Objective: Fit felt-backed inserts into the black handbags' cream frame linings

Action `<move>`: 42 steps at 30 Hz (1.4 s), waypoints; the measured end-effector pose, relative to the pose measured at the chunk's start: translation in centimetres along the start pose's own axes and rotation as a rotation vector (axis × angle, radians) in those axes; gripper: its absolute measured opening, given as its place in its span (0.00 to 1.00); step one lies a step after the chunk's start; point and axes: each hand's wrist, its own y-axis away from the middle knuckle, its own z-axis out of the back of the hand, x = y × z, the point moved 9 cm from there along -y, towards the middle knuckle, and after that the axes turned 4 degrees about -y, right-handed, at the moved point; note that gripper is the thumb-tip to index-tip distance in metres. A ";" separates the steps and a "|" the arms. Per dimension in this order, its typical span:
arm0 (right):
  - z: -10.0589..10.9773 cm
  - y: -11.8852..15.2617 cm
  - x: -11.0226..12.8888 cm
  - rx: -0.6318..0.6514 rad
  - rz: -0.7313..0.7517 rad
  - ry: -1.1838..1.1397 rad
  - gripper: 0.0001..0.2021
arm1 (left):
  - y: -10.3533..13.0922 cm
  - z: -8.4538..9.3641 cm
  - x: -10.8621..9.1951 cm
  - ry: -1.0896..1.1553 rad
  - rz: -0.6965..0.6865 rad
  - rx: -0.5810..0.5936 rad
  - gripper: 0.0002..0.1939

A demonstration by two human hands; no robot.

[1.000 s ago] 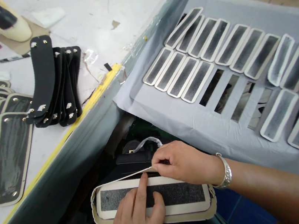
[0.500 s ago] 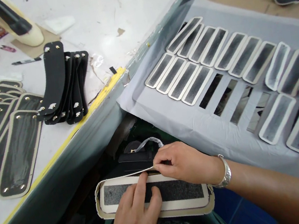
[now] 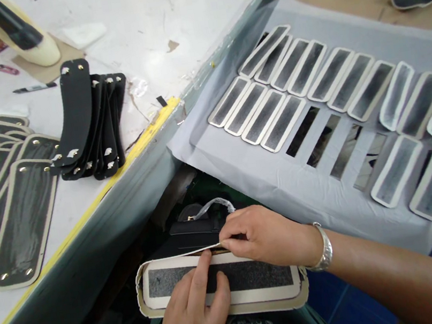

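Observation:
A black bag (image 3: 195, 240) rests on my lap, its bottom towards me, with a cream raised rim (image 3: 141, 295) around it. Inside that rim lies an oblong panel (image 3: 164, 280), dark grey and grainy with a cream border. My left hand (image 3: 193, 309) lies on the panel with fingers spread; its index fingertip reaches the far rim. Between thumb and fingers, my right hand (image 3: 251, 232) pinches the bag's far edge strip, pulled up slightly. Beyond it shows a handle (image 3: 216, 203) wrapped in clear plastic.
Left, a white table (image 3: 132, 39) with a yellow edge bears black strips (image 3: 81, 114) with metal studs, cream-edged dark panels (image 3: 26, 223) and a marker (image 3: 34, 88). Right, rows of similar panels (image 3: 333, 74) lie on a grey sheet (image 3: 232, 165) with slot-like openings.
My left thumb and index finger have shifted very slightly left. The right hand keeps its pinch on the edge strip; the whole view has drifted a little.

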 end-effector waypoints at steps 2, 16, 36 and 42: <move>0.0 0.0 -0.1 0.005 -0.009 -0.005 0.08 | 0.0 0.0 0.0 0.008 -0.003 0.003 0.14; -0.9 0.2 1.1 -0.001 0.005 0.223 0.09 | 0.4 -0.1 0.0 0.061 -0.014 -0.006 0.14; -1.7 -0.1 1.6 -0.034 0.035 0.383 0.09 | 0.9 0.6 -0.6 0.024 -0.071 -0.072 0.17; -3.0 0.9 3.3 0.002 0.171 0.578 0.07 | 0.5 1.0 -0.7 -0.003 -0.069 -0.080 0.17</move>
